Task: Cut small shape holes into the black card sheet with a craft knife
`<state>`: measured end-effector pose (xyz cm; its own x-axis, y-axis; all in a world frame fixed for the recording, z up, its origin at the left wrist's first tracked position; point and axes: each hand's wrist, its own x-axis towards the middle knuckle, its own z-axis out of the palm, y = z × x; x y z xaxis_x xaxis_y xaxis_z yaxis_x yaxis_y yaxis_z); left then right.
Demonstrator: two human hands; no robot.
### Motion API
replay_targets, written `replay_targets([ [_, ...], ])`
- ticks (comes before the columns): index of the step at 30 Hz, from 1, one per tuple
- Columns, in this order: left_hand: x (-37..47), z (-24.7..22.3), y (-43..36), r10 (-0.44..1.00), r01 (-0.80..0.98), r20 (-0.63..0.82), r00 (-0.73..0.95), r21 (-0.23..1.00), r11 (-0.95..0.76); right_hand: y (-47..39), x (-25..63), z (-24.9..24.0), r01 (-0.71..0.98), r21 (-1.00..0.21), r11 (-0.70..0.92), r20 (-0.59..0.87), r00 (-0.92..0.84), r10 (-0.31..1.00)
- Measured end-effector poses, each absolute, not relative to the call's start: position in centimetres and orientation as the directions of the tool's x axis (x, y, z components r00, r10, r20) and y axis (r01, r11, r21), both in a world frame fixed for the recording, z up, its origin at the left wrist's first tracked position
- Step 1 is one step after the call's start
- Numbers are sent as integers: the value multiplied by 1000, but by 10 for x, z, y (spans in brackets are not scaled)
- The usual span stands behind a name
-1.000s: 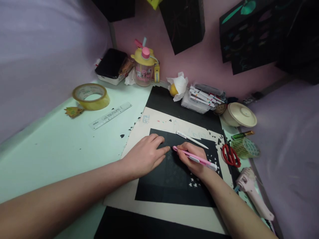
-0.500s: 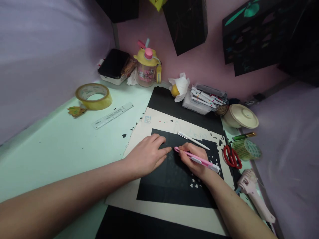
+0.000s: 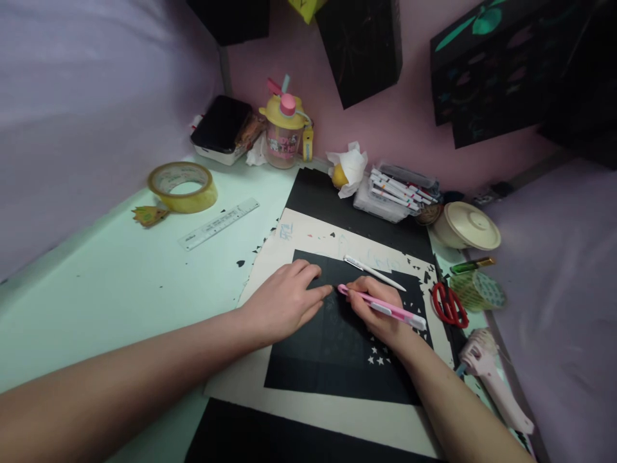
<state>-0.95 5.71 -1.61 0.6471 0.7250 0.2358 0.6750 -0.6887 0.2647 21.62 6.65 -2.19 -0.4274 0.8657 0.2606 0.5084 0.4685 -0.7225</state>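
Black paper with small star and triangle cut-outs on its right side lies on a white board. My left hand rests on the paper's left part, fingers spread and holding nothing. In my right hand is a pink craft knife, gripped like a pencil. Its tip end points left at the paper, close to my left index fingertip; the blade itself is too small to make out. Just above my right hand a white pen lies across the paper's upper edge.
Left of the board are a clear ruler and a yellow tape roll. Red-handled scissors, green tape and a glue gun lie to the right. At the back stand a cup and a pen box.
Almost nothing differs. The rear end of the craft knife has shifted very slightly right; both hands keep their places on the paper.
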Motion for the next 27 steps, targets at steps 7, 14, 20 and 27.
replay_targets([
  [7,-10,-16,58,723,674,244,647,262,-691,67,216,-22,508,-740,441,232,-421,877],
  [14,-10,-18,58,720,674,254,646,254,-694,66,216,-22,499,-743,446,246,-416,876],
  [20,-10,-18,58,718,669,264,644,260,-696,67,216,-24,487,-744,457,259,-420,870],
  [27,-11,-18,58,720,670,250,647,265,-693,69,215,-19,513,-755,408,205,-406,891],
])
